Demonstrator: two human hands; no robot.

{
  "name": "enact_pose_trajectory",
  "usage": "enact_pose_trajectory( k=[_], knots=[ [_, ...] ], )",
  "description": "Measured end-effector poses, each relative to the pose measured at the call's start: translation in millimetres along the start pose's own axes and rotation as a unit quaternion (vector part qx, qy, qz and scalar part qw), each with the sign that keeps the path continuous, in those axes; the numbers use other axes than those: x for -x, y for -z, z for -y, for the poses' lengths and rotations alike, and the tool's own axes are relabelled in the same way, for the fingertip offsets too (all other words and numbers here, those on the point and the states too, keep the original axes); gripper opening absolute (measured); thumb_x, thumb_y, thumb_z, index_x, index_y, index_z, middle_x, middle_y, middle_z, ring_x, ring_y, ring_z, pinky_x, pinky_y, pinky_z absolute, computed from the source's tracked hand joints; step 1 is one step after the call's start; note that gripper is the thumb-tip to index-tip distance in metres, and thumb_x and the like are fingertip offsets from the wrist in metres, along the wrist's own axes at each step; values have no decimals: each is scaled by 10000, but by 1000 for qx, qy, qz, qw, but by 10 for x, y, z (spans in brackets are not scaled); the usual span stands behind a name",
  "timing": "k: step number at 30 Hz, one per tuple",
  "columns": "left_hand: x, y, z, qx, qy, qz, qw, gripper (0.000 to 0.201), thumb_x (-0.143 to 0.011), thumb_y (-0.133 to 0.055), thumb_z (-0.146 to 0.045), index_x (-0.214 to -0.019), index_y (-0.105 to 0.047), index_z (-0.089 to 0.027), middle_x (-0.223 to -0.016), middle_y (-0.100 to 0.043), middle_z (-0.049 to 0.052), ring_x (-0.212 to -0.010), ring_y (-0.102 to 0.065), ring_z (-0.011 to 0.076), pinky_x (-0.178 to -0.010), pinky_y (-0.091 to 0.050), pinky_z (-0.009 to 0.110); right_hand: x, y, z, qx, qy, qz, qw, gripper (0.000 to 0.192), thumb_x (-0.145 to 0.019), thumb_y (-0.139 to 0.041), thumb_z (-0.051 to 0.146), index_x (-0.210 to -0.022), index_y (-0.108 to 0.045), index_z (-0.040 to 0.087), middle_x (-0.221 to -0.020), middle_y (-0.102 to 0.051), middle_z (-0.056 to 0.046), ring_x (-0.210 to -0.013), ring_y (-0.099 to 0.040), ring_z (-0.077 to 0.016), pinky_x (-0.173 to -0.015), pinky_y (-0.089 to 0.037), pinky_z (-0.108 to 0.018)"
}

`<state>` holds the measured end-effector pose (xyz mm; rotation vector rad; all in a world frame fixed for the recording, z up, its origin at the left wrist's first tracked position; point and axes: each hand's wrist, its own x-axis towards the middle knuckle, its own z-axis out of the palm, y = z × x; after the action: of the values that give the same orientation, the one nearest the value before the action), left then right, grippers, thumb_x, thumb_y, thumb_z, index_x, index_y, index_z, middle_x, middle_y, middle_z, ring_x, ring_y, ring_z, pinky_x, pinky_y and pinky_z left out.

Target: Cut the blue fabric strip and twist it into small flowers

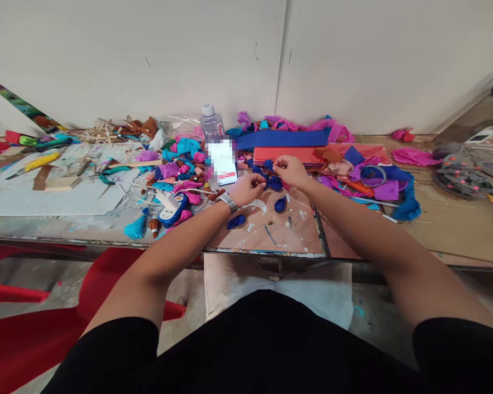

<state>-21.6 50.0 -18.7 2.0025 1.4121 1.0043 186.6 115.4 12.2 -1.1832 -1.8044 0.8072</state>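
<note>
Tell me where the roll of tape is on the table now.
In the head view, the roll of tape lies right of the right hand, among purple and blue paper scraps.

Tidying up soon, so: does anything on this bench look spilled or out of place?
Nothing spilled. The water bottle stands upright, capped. Paper scraps lie strewn across the table, with loose blue pieces near the left hand and right hand.

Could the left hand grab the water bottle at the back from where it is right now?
Probably yes. The left hand is pinching dark blue paper, and the water bottle stands upright just beyond it. Only low paper scraps lie between, so nothing tall blocks the way, though the fingers are busy.
</note>
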Motion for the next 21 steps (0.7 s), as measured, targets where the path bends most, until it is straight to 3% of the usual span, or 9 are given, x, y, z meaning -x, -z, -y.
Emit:
enact_pose_trajectory(
  k=[4, 8, 11, 13, 16, 21],
  knots=[
    [30, 1, -36, -39, -19, 16, 999, 186, -929, -703, -329, -1027, -811, -214, -905, -823, 40, -724, -703, 202, -715, -547, 348, -75, -7, -17, 83, 23, 37, 996, 21, -831, -740, 181, -842, -735, 198, -843, -773, -36, -767, -656, -193, -816, -543, -358],
    [41, 14, -85, -54, -10, 17, 998, 214, -952, -677, -336, -1044, -819, -205, -900, -819, 48, -726, -697, 207, -708, -528, 350, -180, 13, 8, 178, 102, 62, 977, 194, -873, -678, 112, -1009, -794, 186, -1038, -812, -95, -960, -706, -262, -952, -566, -430],
    [52, 21, -114, -55, -15, 14, 998, 218, -950, -691, -331, -1069, -819, -200, -916, -819, 52, -733, -697, 209, -720, -539, 350, -327, 112, -4, 305, 174, 32, 936, 257, -915, -639, 105, -1087, -821, 161, -1276, -762, -175, -1255, -620, -379, -1135, -497, -559],
    [60, 18, -122, -50, -17, 11, 999, 217, -949, -702, -318, -1090, -816, -199, -924, -821, 52, -733, -702, 207, -731, -549, 348, -435, 182, -35, 330, 175, 31, 927, 326, -915, -640, 102, -1181, -823, 149, -1457, -693, -198, -1398, -513, -447, -1172, -443, -649],
    [63, 12, -114, -47, -33, 13, 998, 232, -939, -727, -303, -1125, -818, -199, -961, -828, 54, -759, -717, 206, -758, -565, 344, -573, 225, -104, 357, 157, 52, 919, 450, -873, -672, 99, -1302, -804, 129, -1589, -617, -216, -1409, -481, -488, -1127, -439, -714],
    [63, 19, -101, -64, -66, 30, 995, 274, -947, -733, -322, -1178, -830, -210, -1088, -843, 69, -859, -756, 229, -827, -590, 363, -699, 183, -182, 384, 162, 65, 907, 477, -898, -642, 141, -1353, -775, 80, -1482, -686, -261, -1313, -547, -448, -1109, -467, -648]
  ],
)
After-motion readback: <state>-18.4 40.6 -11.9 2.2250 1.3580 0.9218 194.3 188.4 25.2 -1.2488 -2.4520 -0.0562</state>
